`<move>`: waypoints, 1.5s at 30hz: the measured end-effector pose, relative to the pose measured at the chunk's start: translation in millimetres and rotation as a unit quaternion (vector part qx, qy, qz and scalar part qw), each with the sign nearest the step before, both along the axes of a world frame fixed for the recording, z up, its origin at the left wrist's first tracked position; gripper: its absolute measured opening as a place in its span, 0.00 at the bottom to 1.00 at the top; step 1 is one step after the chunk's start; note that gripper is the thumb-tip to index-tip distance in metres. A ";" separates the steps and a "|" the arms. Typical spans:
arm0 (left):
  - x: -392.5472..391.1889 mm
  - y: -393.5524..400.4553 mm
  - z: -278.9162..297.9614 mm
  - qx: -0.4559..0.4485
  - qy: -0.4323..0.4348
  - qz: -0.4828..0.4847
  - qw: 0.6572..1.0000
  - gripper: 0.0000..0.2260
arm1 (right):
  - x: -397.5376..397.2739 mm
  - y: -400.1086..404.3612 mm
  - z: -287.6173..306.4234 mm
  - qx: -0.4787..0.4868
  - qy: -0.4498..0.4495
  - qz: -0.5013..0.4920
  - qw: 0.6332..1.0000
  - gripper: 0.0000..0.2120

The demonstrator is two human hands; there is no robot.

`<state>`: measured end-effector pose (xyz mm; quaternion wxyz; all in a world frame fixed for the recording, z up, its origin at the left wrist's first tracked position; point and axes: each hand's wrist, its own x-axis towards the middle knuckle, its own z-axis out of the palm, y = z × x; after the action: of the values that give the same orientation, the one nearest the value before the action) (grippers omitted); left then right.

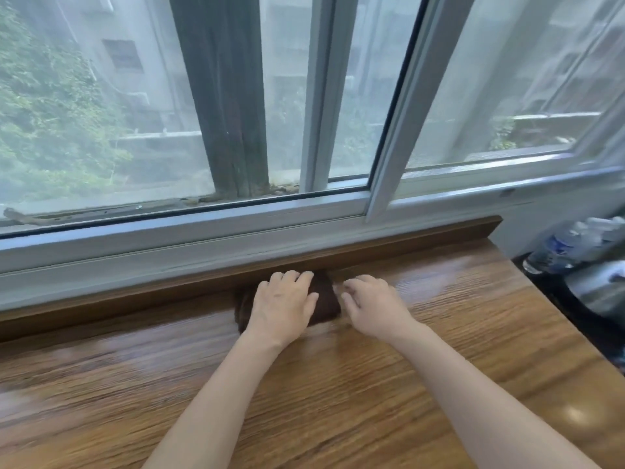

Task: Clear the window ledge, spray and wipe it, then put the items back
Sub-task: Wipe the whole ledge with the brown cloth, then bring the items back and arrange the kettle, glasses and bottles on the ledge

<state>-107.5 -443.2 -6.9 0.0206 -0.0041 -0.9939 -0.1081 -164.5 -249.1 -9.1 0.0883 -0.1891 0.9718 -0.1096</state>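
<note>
Head view: looks forward and steeply down, close above the wooden window ledge (338, 384), facing the window frame (189, 228) behind it.

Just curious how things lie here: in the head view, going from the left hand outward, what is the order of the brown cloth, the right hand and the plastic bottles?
1. Brown cloth: under the left hand, pressed on the wooden ledge.
2. Right hand: just right of the cloth.
3. Plastic bottles: far right, past the ledge's end.
</note>
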 end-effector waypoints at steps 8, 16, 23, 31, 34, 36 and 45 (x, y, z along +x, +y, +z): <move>-27.1 77.7 37.7 0.022 -0.013 -0.110 0.994 0.19 | 21.0 88.4 42.5 0.042 -0.021 -0.142 0.989 0.15; -27.0 188.9 57.3 0.023 -0.027 -0.173 0.984 0.21 | 45.2 190.6 66.5 0.010 -0.018 -0.234 0.972 0.17; -12.8 327.0 57.5 0.065 -0.024 -0.197 0.978 0.20 | 79.3 323.9 65.1 -0.019 0.006 -0.286 0.958 0.17; 10.9 494.3 54.0 0.095 -0.038 -0.236 0.966 0.17 | 118.3 472.5 61.8 -0.068 0.001 -0.331 0.941 0.19; 16.6 534.6 53.0 0.108 -0.041 -0.236 0.965 0.16 | 126.6 509.9 62.8 -0.077 0.005 -0.351 0.933 0.17; 16.3 555.9 51.3 0.114 -0.034 -0.247 0.962 0.15 | 129.5 529.8 63.9 -0.086 0.010 -0.359 0.929 0.17; -17.9 627.6 40.6 0.148 -0.015 -0.279 0.949 0.17 | 110.1 600.3 55.6 -0.102 0.010 -0.395 0.913 0.21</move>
<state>-125.4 184.4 33.7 -0.0254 -0.2767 -0.9259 -0.2559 -54.4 351.2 46.5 0.0083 0.2015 0.9515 -0.2325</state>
